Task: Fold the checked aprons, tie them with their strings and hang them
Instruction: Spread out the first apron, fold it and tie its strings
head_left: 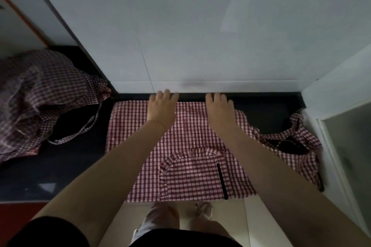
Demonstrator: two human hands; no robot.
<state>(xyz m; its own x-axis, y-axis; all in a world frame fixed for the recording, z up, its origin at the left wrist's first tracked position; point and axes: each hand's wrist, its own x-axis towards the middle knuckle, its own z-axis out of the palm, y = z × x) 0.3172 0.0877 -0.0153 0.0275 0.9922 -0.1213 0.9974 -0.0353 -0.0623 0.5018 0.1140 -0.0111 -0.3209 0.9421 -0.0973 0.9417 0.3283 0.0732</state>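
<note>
A red-and-white checked apron (128,126) lies spread flat on the dark countertop (76,158), its frilled pocket (192,174) facing up near the front edge. My left hand (162,107) lies flat on the apron's far edge, fingers straight and reaching the wall. My right hand (219,108) presses the same far edge a little to the right, fingers straight too. The apron's bib and strings (295,142) lie bunched at the right end of the counter.
A heap of more checked aprons (38,94) sits on the counter at the left, one strap loop trailing toward the spread apron. A white tiled wall (200,36) stands right behind the counter. A white frame (331,146) bounds the right side.
</note>
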